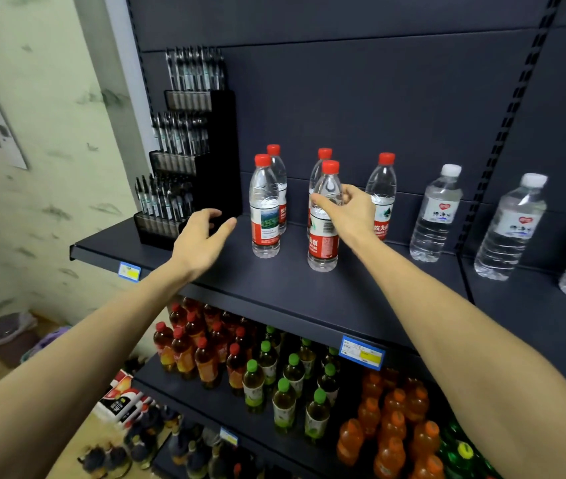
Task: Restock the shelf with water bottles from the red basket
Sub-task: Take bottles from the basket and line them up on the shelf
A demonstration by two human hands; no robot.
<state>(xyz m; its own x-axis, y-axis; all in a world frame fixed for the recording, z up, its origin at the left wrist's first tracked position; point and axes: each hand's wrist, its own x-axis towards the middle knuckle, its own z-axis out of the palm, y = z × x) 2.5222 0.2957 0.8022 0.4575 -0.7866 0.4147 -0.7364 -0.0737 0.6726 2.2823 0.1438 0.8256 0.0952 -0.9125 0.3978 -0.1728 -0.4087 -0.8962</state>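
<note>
Water bottles with red caps stand on the shelf (274, 288); from the head view, your right hand (350, 210) has its fingers and thumb curled round the front bottle (324, 219), which stands upright near the shelf's front edge. Keep the base flat as you let go, and line it up ahead of the bottle behind. Your left hand (198, 242) hovers relaxed, fingers spread, holding nothing, near the black pen rack (202, 160). The red basket is out of sight.
</note>
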